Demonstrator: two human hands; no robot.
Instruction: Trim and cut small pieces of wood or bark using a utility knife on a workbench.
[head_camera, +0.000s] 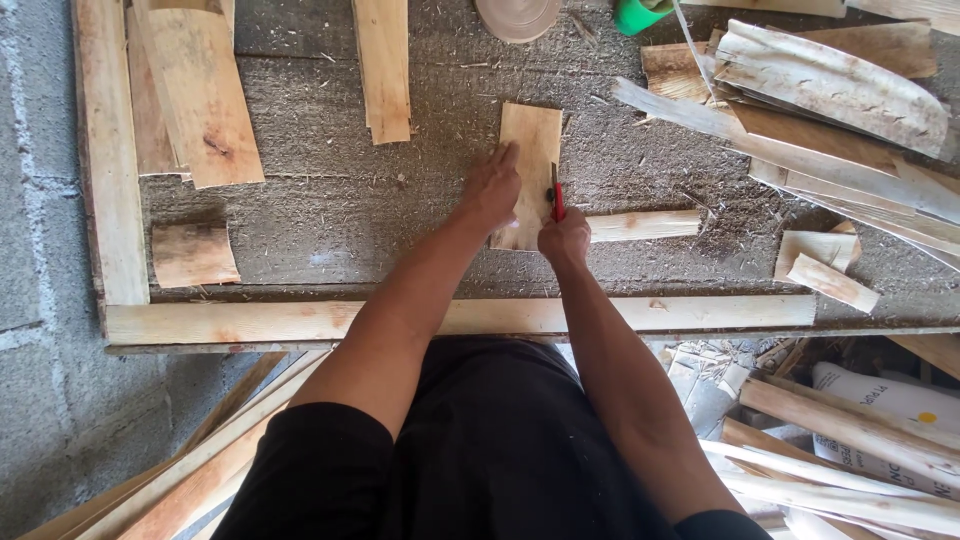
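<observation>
On the workbench (330, 215), centre: one small rectangular wood sheet (533, 135) lying flat, long side running away from me. My left hand (492, 190) is spread flat on its left half, fingers extended, pressing it down. My right hand (565, 238) is just beside its lower right corner, fist closed around one red-handled tool (557, 192) (blade end hidden, looks like a knife or pencil) whose tip meets the sheet's right edge. Hands near each other, not touching.

Count elsewhere: one wood strip (645, 225) running right from the right hand, two small offcuts (825, 265) further right, one curled piece (193, 255) at left, one plank (383, 65) top centre, overlapping boards (195, 90) top left (count unclear), a loose pile of bark-edged slats (840, 110) top right. One long batten (300, 320) along the bench's near edge.
</observation>
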